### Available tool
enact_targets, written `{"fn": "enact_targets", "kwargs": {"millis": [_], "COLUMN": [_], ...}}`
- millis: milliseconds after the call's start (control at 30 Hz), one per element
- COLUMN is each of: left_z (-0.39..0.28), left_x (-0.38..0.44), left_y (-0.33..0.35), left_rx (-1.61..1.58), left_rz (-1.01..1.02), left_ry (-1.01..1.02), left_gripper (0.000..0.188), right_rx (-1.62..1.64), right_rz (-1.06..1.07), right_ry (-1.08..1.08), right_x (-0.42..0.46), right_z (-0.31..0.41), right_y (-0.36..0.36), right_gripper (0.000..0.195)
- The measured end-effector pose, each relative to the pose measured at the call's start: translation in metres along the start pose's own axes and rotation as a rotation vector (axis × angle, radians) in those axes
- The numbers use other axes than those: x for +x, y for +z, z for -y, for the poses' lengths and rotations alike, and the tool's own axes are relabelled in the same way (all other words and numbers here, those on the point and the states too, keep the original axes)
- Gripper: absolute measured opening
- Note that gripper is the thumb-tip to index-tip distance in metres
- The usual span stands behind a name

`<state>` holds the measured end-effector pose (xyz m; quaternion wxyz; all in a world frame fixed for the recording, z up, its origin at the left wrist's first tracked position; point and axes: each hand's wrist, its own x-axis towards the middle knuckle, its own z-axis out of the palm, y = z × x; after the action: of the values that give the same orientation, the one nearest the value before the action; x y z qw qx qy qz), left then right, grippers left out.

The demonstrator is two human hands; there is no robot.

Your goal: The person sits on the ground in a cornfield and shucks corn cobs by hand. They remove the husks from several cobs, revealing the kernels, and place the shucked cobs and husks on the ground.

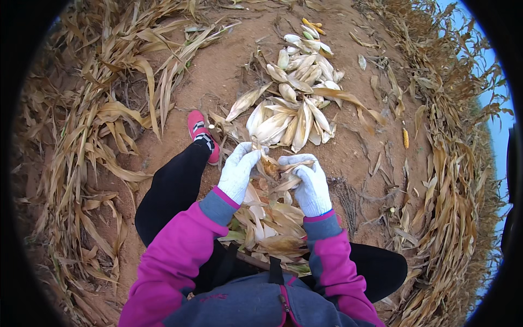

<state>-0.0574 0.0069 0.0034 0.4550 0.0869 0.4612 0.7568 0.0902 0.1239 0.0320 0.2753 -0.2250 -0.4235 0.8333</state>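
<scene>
In white knit gloves, my left hand (240, 169) and my right hand (309, 182) are raised in front of me. Between them is a partly husked ear of corn (270, 168), its brownish-yellow kernels showing. My left fingers pinch the ear and husk near its upper end. Dry husk leaves (289, 182), pulled out to the right, are gripped in my right hand. Just beyond my hands lies a heap of ears in pale husks (302, 122). Loose stripped husks (265, 229) are piled on the ground between my legs, below my hands.
Several bare yellow ears (314, 25) lie at the heap's far end. Another husked ear (405, 138) rests on the soil to the right. Dry cornstalks (118, 81) line the left side, and more stalks (453, 184) line the right. My pink shoe (197, 122) is left of the heap.
</scene>
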Motion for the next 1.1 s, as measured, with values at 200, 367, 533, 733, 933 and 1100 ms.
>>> {"fn": "enact_targets", "kwargs": {"millis": [200,367,533,733,933,1100], "left_z": [0.006,0.006,-0.036,-0.024,-0.014,0.0], "left_x": [-0.009,0.012,0.028,0.031,0.032,0.012], "left_y": [0.011,-0.014,-0.032,-0.051,-0.046,-0.013], "left_rx": [0.629,0.256,-0.17,-0.158,0.038,-0.279], "left_rz": [0.033,-0.189,-0.434,-0.56,-0.423,-0.165], "left_ry": [0.278,0.168,0.349,0.28,0.358,0.091], "left_gripper": [0.046,0.02,0.028,0.03,0.026,0.022], "right_rx": [0.127,-0.04,-1.472,-1.377,-1.222,-1.362], "right_rz": [-0.066,0.097,0.433,0.386,0.127,0.171], "right_ry": [-0.029,0.201,0.231,0.293,0.175,-0.047], "right_x": [0.011,0.0,-0.035,-0.052,-0.031,-0.014], "right_z": [-0.012,-0.021,-0.035,-0.062,0.001,-0.037], "right_y": [0.019,0.025,0.001,-0.048,0.009,0.009], "right_gripper": [0.022,0.015,0.022,0.025,0.052,0.089]}}
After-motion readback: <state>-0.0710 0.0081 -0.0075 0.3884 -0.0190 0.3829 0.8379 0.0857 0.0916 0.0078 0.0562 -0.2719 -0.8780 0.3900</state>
